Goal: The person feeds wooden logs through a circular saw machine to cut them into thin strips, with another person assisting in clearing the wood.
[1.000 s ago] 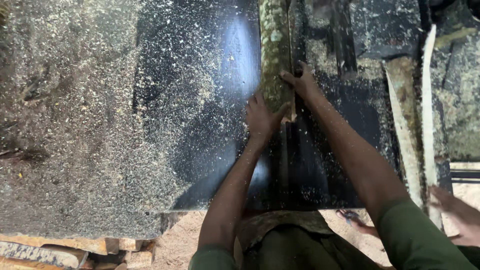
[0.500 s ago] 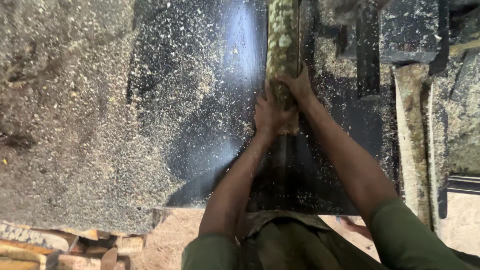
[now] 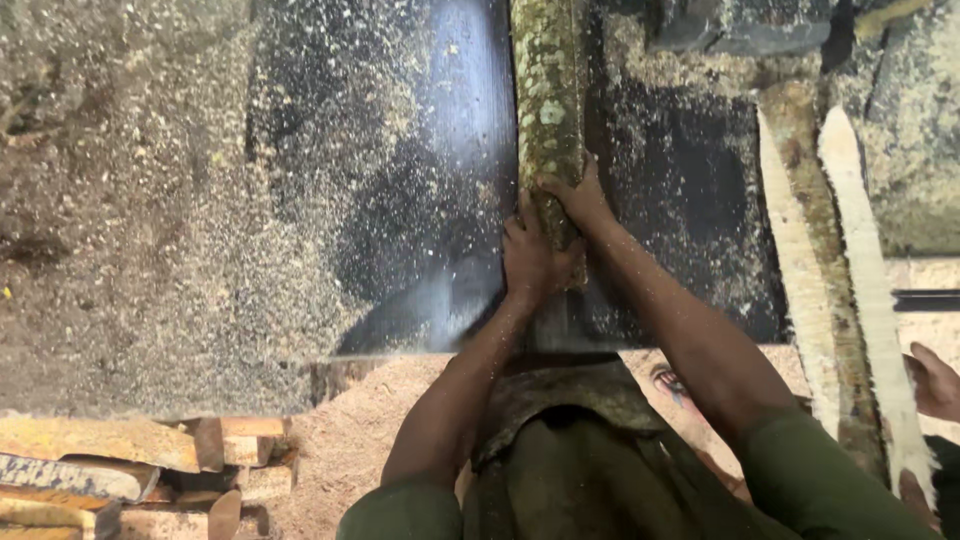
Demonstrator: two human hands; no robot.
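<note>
- Fig.: we look down from the head cam at a dark metal saw table [image 3: 400, 180], dusted w/ sawdust, thickest toward 9 o'clock.
- A mossy, bark-covered log [image 3: 548, 100] lies lengthwise on the table, running from frame centre up to 12 o'clock; its far end is out of view.
- Our left hand [image 3: 533, 262] is wrapped round the near end of the log, fingers closed on the bark; it sits just at 7 o'clock of the right hand.
- Our right hand [image 3: 578, 198] lies on top of the log, fingers curled over it, pressing down and forward; grip closed on the log, both hands touching each other.
- Progress, as we judge it: most of the log's visible length lies beyond the hands toward 12 o'clock, so the feed looks well advanced; only the short near end under the hands seems left. No blade shows, so we cannot tell how far any cut has run.
- At 3 o'clock two pale slab offcuts [image 3: 860, 260] lie side by side along the table edge: finished pieces, we judge.
- At 4 o'clock, another person's hand [image 3: 935, 380] is near the offcuts; touching or not, cannot tell.
- At 8 o'clock, below the table edge, a stack of cut wood pieces [image 3: 130, 465] rests on sawdust.
</note>
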